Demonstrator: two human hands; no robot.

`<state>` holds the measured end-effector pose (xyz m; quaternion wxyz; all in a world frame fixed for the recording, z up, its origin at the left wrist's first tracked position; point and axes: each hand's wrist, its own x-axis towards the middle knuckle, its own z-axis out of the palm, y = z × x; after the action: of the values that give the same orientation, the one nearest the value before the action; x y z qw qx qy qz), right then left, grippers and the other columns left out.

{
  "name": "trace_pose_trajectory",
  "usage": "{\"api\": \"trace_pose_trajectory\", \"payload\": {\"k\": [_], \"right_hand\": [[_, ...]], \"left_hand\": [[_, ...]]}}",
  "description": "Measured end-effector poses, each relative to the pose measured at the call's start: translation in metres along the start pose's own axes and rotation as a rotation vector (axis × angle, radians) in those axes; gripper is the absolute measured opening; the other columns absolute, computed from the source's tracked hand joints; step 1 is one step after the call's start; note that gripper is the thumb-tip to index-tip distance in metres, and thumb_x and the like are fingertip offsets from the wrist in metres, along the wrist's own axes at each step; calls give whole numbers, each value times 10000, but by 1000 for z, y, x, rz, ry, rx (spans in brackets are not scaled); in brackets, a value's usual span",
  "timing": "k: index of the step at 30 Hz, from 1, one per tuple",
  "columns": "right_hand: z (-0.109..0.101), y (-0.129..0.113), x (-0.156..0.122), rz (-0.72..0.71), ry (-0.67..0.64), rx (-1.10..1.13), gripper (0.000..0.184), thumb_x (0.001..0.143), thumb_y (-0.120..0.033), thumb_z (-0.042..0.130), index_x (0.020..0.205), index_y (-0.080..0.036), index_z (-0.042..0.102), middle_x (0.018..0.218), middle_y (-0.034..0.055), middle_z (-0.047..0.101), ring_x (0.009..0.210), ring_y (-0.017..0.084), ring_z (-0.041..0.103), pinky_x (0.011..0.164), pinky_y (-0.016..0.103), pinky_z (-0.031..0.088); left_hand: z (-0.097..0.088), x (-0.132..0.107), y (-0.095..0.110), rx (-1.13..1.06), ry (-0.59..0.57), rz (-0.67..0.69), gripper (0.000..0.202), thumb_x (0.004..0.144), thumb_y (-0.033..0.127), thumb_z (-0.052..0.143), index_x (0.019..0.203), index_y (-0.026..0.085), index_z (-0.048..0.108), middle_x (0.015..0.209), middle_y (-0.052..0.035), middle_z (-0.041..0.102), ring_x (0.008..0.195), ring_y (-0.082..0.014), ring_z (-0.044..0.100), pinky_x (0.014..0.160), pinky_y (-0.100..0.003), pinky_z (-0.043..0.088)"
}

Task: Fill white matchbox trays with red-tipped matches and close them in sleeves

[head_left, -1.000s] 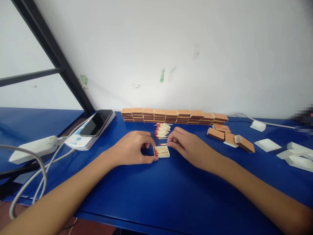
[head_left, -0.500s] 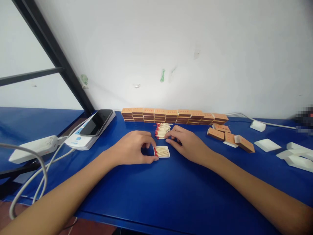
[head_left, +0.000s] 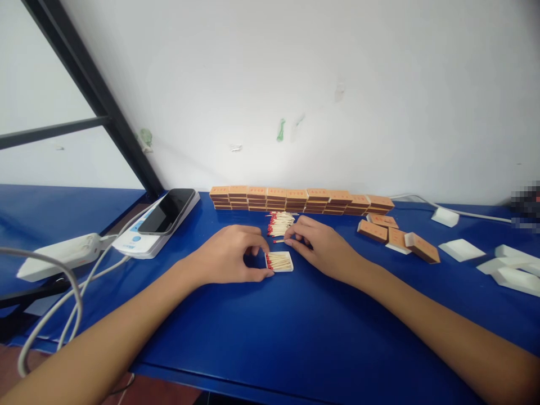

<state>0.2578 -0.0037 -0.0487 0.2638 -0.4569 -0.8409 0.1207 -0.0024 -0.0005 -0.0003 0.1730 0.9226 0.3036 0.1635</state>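
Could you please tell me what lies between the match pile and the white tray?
In the head view, a single match, pinched by the right hand, is between the match pile and the white tray.

Your bare left hand [head_left: 234, 256] grips, thumb [head_left: 258, 275] spread from forefinger [head_left: 258, 241]; your bare right hand [head_left: 316, 239] pinches; your bare forearms [head_left: 139, 312] slant inward.

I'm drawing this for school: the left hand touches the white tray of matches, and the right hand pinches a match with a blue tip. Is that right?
Not blue: the head view shows a red tip on the match the right hand pinches. The rest is right.
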Motion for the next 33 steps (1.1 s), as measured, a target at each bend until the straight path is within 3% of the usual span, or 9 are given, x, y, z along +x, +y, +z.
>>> {"api": "trace_pose_trajectory", "payload": {"k": [4, 33], "right_hand": [[-2, 0, 0, 25, -26, -3, 117, 1020, -219, 603, 915, -205, 654, 910, 25, 593, 768, 164, 562, 683, 300, 428], [-16, -6, -6, 46, 58, 19, 155, 1051, -289, 548, 950, -210, 634, 929, 35, 598, 770, 172, 573, 698, 323, 443]], "left_hand": [[0, 0, -1, -6, 0, 6, 275, 798, 378, 856, 989, 195, 783, 838, 4, 635, 717, -131, 586, 653, -284, 461], [-2, 1, -2, 10, 13, -6, 253, 840, 386, 829, 993, 189, 784, 833, -9, 633, 713, -130, 570, 640, -266, 459]]}}
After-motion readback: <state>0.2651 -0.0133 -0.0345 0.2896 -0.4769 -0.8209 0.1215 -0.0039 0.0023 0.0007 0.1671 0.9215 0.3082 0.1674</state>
